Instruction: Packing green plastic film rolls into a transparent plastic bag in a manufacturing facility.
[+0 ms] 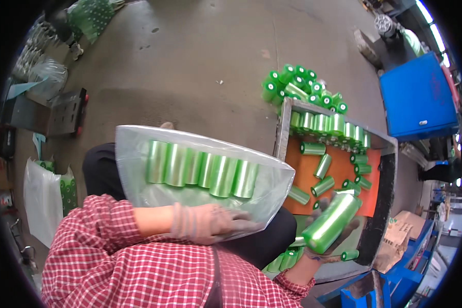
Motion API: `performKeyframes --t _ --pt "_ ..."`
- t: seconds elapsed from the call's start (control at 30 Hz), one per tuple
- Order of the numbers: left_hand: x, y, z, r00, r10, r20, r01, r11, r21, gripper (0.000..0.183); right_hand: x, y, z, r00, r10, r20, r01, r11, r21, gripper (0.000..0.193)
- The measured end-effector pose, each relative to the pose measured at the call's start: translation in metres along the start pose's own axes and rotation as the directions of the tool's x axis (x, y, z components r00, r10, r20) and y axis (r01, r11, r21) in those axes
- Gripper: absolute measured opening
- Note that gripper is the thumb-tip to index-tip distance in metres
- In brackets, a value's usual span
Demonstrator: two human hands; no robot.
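On my lap lies a clear plastic bag (138, 190) with several shiny green film rolls (223, 176) lined up side by side inside. My left hand (203, 223), in a grey glove, holds the bag's near side by its mouth at the right, its fingers pointing right along the plastic. To the right of the bag, my gloved right hand (350, 229) is wrapped round a larger-looking green film roll (333, 220), held tilted above a bin. The roll hides part of that hand's fingers and palm.
The dark-walled bin (382, 205) has an orange bottom, loose green rolls (322, 167) and a stacked row along its far wall. More rolls (297, 84) are piled beyond it. A blue box (418, 97) stands at far right, a white bag (41, 200) at left.
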State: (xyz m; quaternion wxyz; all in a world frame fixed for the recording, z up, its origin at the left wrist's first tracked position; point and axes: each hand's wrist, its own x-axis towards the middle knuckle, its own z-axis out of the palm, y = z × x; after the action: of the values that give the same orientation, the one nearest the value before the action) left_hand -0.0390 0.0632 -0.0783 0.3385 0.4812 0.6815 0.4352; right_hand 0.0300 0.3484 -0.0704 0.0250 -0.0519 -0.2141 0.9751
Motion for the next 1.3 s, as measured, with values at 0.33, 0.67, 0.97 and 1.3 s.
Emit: performKeyframes --t 0.33,0.67,0.97,1.3 --pt "-0.046 0.024 0.006 0.847 -0.448 0.286 0.269 0.825 0.497 0.035 0.115 0.263 0.003 0.903 0.099 -0.419 -0.160 -0.827 -0.540 0.088" --pt "-0.146 -0.007 -0.093 0.720 -0.661 -0.213 0.290 0.008 0.957 0.071 0.100 0.084 0.107 0.886 0.256 -0.387 0.102 -0.921 -0.376 0.048" --pt "-0.129 0.050 -0.102 0.793 -0.494 -0.356 0.609 0.635 0.475 0.041 0.108 -0.046 -0.176 0.826 -0.224 -0.517 -0.555 -0.482 -0.678 0.043" --pt "-0.052 0.044 -0.099 0.800 -0.563 -0.207 0.596 0.784 0.172 0.062 0.118 0.036 -0.357 0.732 -0.605 -0.312 -0.591 -0.338 -0.733 0.026"
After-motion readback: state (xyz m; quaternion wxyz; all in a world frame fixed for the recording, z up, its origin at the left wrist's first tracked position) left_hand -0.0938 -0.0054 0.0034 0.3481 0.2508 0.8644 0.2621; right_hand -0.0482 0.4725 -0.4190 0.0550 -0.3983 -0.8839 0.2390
